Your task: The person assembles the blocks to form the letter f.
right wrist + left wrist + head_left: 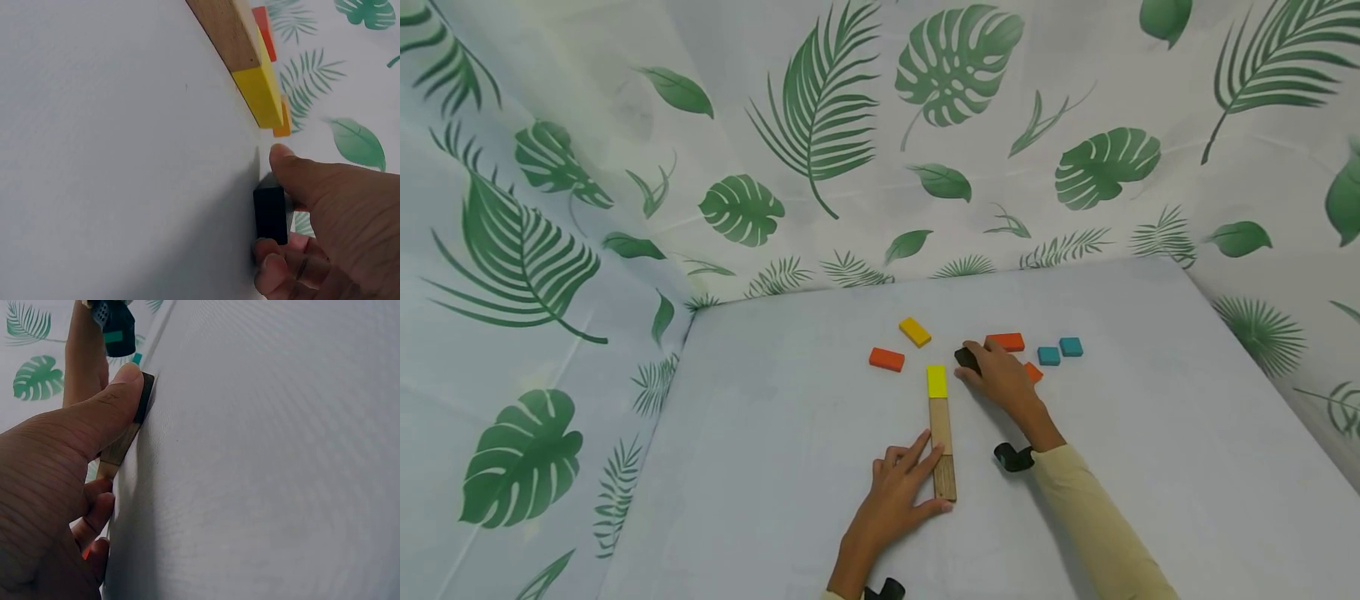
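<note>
Right hand grips black block; left hand touches wooden blocks

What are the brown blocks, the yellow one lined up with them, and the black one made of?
Brown blocks: wood, seemingly unvarnished; grain streaks show.
Yellow block: painted wood or plastic, perhaps; smooth, even colour.
Black block: perhaps the same; even, too dark to settle.

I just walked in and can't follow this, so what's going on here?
Someone's left hand touches two wooden blocks set end to end, with a bright yellow block at the far end. The right hand grips a black block, apart from that row. Two blue blocks lie to the right of the row; a red block lies to its left.
</note>
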Motion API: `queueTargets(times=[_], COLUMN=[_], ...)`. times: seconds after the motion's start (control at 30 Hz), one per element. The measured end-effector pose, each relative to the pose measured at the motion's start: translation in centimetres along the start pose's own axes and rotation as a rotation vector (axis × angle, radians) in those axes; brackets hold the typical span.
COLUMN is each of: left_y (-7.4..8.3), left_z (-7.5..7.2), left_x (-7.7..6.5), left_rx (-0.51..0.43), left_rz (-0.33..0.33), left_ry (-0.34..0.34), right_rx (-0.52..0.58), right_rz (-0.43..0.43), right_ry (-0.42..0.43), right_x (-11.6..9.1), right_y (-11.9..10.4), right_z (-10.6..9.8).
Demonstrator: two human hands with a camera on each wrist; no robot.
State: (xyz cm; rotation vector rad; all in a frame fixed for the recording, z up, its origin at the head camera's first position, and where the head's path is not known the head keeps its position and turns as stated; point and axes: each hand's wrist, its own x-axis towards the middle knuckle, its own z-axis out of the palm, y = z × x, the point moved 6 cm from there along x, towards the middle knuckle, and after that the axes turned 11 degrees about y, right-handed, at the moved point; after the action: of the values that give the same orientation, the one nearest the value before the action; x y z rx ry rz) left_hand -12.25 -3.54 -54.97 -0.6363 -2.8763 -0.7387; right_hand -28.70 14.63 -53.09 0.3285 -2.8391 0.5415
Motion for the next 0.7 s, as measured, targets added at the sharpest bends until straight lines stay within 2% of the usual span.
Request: queueTargets(times=[0.13, 0.23, 0.43, 0.63, 0.7], left_y=[0.01, 0.04, 0.0, -0.07, -0.02], left_z=[0.04, 0.1, 0.18, 0.11, 0.06], left_x=[0.04, 0.07, 0.01, -0.02, -0.04], left_rx=[-0.001, 0.0, 0.017, 0.011, 0.011], left_rz=[-0.006, -0.003, 0.009, 0.004, 0.006], left_ry=[-0.011, -0.012, -0.005, -0.004, -0.002], right_rx=[0.097, 0.158, 0.244, 0.234, 0.239], right_rz=[0.085, 0.107, 0.067, 0.013, 0.03], right_ry=[-0.047, -0.075, -0.151, -0.187, -0.187], right_x=[0.57, 0.83, 0.67, 0.63, 0.67], right_y=[0.61, 0.87, 0.57, 0.64, 0.97], right_z=[0.87, 0.98, 0.43, 0.52, 0.8])
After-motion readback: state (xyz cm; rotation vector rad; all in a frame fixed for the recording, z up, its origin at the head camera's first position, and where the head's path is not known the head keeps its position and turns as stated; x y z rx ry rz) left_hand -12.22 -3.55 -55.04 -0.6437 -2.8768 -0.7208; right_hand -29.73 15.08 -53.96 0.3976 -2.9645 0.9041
